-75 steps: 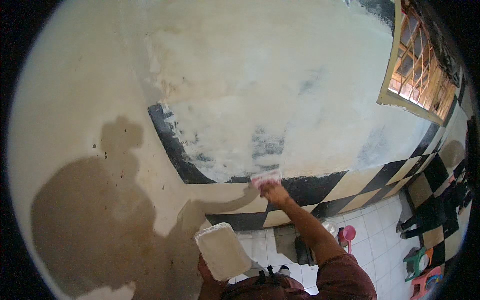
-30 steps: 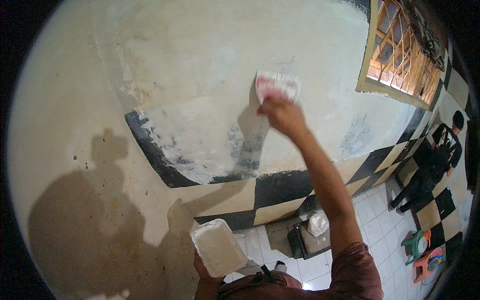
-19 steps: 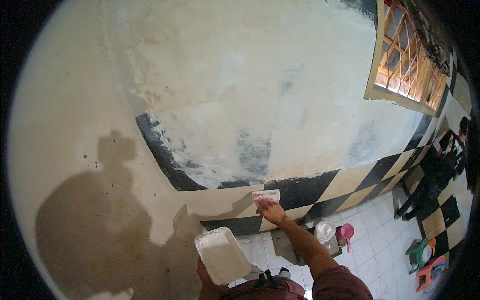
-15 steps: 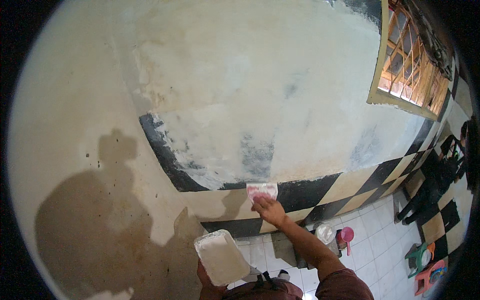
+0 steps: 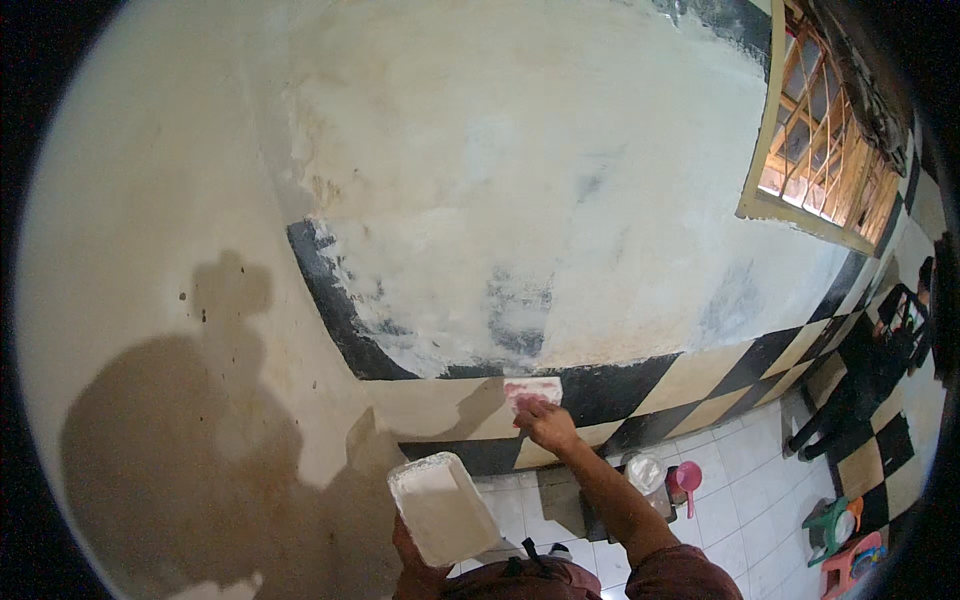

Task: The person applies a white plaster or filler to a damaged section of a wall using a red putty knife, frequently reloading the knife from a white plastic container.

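- Off-white shallow rectangular tub (image 5: 432, 461), rim crusted white: left hand (image 5: 404, 543) gripping its left side, fingers partly hidden.
- Flat red-and-white scraper (image 5: 536, 388): gripped in the right hand (image 5: 548, 426), above and right of the tub, before a black-and-cream checkered wall (image 5: 615, 388); contact with it cannot be told.
- Round pink plastic dipper (image 5: 687, 476), whitish bag-like bundle (image 5: 644, 471): right of the tub.
- Green plastic stool (image 5: 823, 530): farther right of the tub.

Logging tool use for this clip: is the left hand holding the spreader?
No, the right hand holds the spreader, while the left hand holds the pale tray.
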Demonstrator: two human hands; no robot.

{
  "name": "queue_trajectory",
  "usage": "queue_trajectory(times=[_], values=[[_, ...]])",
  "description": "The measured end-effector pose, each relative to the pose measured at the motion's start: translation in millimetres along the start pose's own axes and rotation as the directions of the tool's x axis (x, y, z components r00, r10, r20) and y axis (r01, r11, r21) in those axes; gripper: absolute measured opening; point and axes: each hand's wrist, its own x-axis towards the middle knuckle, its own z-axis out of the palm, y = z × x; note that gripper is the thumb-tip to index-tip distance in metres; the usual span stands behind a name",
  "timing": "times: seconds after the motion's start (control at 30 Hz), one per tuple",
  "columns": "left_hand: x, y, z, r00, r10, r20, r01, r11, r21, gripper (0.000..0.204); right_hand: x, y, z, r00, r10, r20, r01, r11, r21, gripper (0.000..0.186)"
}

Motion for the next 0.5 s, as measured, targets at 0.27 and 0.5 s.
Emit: queue_trajectory(times=[0.27, 0.5], values=[[-1, -3, -1, 0.998, 0.041, -0.045, -0.029, 0.972, 0.233, 0.057, 31, 57, -88, 0.475, 0.493, -0.729, -0.593, 0.791, 0.15, 0.007], [-2, -5, 3, 1.0, -0.001, -0.004, 0.002, 0.981, 0.193, 0.058, 132, -18, 21, 0.822, 0.165, -0.545, -0.166, 0.985, 0.048, 0.014]])
